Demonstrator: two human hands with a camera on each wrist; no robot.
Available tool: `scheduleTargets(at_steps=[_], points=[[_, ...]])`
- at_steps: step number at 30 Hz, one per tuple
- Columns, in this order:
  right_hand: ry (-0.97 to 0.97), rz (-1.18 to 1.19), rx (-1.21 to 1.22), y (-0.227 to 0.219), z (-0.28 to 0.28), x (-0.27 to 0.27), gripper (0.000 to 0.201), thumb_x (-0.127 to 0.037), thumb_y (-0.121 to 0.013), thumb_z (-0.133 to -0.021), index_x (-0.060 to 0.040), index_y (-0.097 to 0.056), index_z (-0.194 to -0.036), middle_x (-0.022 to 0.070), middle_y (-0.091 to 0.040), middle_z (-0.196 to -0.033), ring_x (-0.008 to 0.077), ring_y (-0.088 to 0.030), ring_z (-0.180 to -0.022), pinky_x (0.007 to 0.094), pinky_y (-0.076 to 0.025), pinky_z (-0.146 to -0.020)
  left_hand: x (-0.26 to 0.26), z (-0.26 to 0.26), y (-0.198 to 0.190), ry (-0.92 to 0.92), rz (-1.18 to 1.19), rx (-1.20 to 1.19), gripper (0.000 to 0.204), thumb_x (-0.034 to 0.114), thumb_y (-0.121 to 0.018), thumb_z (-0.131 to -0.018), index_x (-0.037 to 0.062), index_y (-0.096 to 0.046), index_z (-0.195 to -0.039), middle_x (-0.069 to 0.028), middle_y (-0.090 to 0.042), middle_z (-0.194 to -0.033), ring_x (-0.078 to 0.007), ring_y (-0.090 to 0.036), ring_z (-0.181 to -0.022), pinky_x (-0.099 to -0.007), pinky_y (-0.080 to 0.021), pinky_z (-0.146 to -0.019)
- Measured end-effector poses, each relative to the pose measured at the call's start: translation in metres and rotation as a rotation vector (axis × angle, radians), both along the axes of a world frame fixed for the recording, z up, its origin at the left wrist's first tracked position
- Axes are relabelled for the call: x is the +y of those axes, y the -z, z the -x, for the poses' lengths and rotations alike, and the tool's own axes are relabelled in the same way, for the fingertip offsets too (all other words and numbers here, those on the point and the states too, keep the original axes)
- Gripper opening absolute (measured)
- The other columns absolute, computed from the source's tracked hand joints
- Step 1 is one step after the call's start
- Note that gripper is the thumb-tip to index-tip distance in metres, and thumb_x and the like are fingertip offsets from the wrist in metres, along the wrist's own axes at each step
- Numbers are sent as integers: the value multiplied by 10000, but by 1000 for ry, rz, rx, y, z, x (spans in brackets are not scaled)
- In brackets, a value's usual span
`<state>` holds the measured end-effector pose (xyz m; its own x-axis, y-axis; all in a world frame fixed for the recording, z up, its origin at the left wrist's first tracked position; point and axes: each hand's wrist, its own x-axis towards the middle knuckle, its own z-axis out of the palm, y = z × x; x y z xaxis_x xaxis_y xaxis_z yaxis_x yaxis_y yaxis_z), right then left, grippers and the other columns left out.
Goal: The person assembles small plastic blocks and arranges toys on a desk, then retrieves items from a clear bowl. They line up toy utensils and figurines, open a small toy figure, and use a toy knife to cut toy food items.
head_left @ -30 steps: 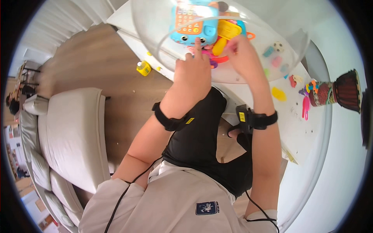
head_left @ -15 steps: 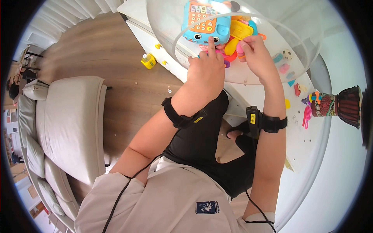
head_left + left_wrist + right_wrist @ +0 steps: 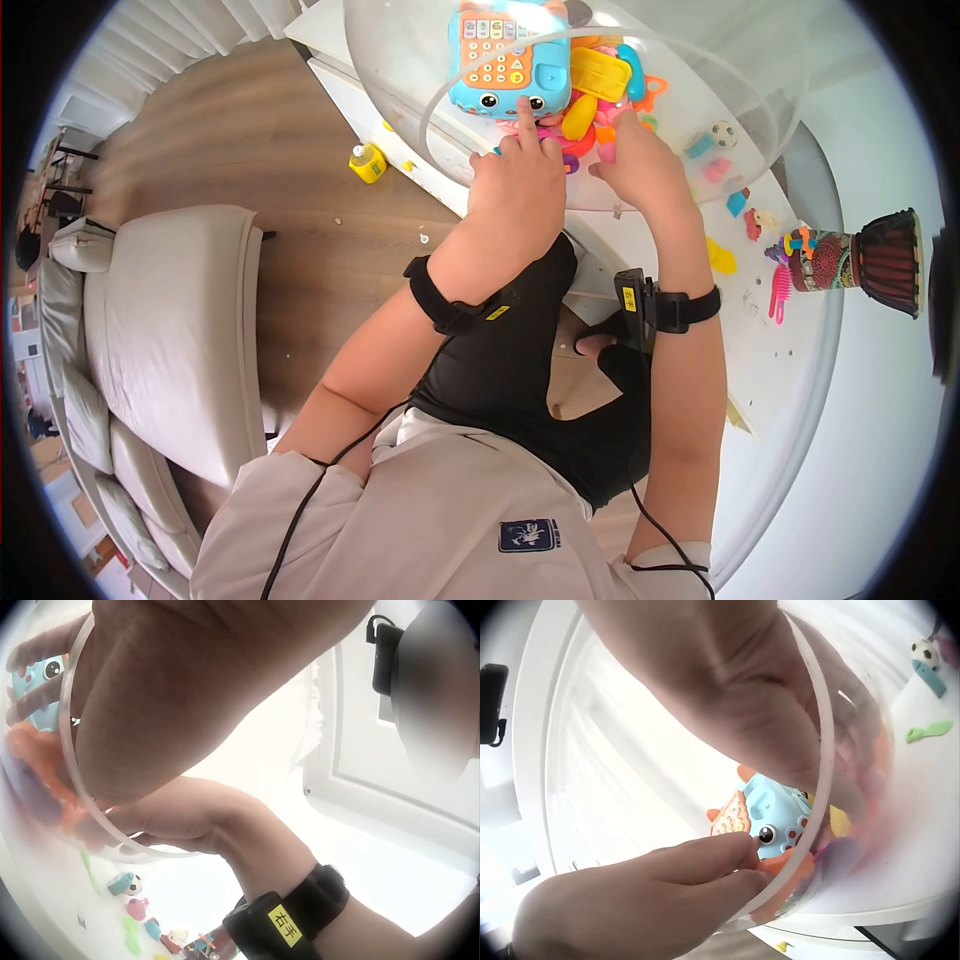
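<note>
1. "右手" is printed on the yellow label point(image 3: 285, 925) stuck on the right-wrist camera point(image 3: 259, 928).
2. Left-wrist label point(image 3: 497, 312), shirt patch point(image 3: 532, 535), toy phone keys point(image 3: 497, 62): marked, but too tiny to be made out.

The clear tub point(image 3: 395, 70) opens toward the near side, so a hand could pass in through the gap between the left hand point(image 3: 520, 195) and right hand point(image 3: 645, 170). Its rim point(image 3: 826, 727) runs close by both. Beyond that gap, the toy pile point(image 3: 580, 118) blocks the way, and the blue toy phone point(image 3: 510, 62) blocks the left. On the bench point(image 3: 750, 340), room lies at the near right; farther back, the drum point(image 3: 850, 262) stands in the way.
</note>
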<state>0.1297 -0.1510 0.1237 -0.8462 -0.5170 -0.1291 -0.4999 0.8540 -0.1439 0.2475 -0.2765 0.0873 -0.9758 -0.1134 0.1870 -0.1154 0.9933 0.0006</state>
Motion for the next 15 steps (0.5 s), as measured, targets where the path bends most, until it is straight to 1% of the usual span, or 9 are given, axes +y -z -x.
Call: scheduleTargets(at_steps=[1,3,4,6,7,9,12,13,15], points=[[1,-1,0,5,4,3,555,-173,-831,-846,1,-532,-1280,208,-706,-1190,325,-721,-1065,410,-559,-902,1,0,1,1,-1,0,302,232,-718,-863,7,-586,-1016,-370,-443,-1543,-262,-720,-955,-360,-607,-645],[-76,235,-48,16,13,8,561,-145,-851,-831,2,-543,-1276,186,-701,-1195,287,-724,-1068,382,-565,-882,1,0,2,-2,-10,13,309,234,-729,-855,12,-586,-1016,-373,-445,-1539,-252,-720,-942,-350,-602,-640],[-79,234,-50,19,18,11,561,-145,-851,-831,2,-543,-1276,186,-701,-1195,287,-724,-1068,382,-565,-882,2,0,2,-5,-10,12,309,234,-729,-855,12,-586,-1016,-373,-445,-1539,-252,-720,-942,-350,-602,-640],[-34,507,-333,13,20,7,548,-127,-856,-807,-2,-569,-1256,138,-721,-1084,270,-727,-1023,377,-585,-858,2,0,3,0,28,14,322,245,-738,-850,14,-587,-1017,-369,-451,-1538,-242,-720,-917,-342,-593,-631],[-38,510,-337,12,18,6,548,-127,-856,-807,-2,-569,-1256,138,-721,-1084,270,-727,-1023,377,-585,-858,1,0,4,-5,31,11,322,245,-738,-850,14,-587,-1017,-369,-451,-1538,-242,-720,-917,-342,-593,-631],[-36,735,-494,4,6,2,527,-115,-862,-821,-1,-571,-1245,114,-704,-1073,218,-708,-942,331,-580,-845,0,0,6,0,44,37,328,257,-738,-852,17,-588,-1016,-360,-459,-1537,-235,-720,-893,-340,-586,-618],[-164,760,-337,0,2,0,517,-145,-879,-820,-16,-592,-1230,112,-688,-1076,211,-697,-893,331,-585,-835,-2,1,3,2,61,8,324,256,-732,-856,14,-591,-1018,-351,-469,-1534,-230,-722,-880,-340,-588,-608],[-161,761,-336,-2,-1,1,517,-145,-879,-820,-16,-592,-1230,112,-688,-1076,211,-697,-893,331,-585,-835,-2,2,0,5,62,8,324,256,-732,-856,14,-591,-1018,-351,-469,-1534,-230,-722,-880,-340,-588,-608],[-120,690,-219,-13,-12,-1,466,-149,-886,-818,-26,-620,-1181,97,-660,-1078,201,-685,-900,325,-586,-821,-2,3,-6,-3,-79,-144,426,248,-684,-892,-34,-628,-1206,-352,-358,-1614,-292,-716,-1040,-565,-609,-873]])
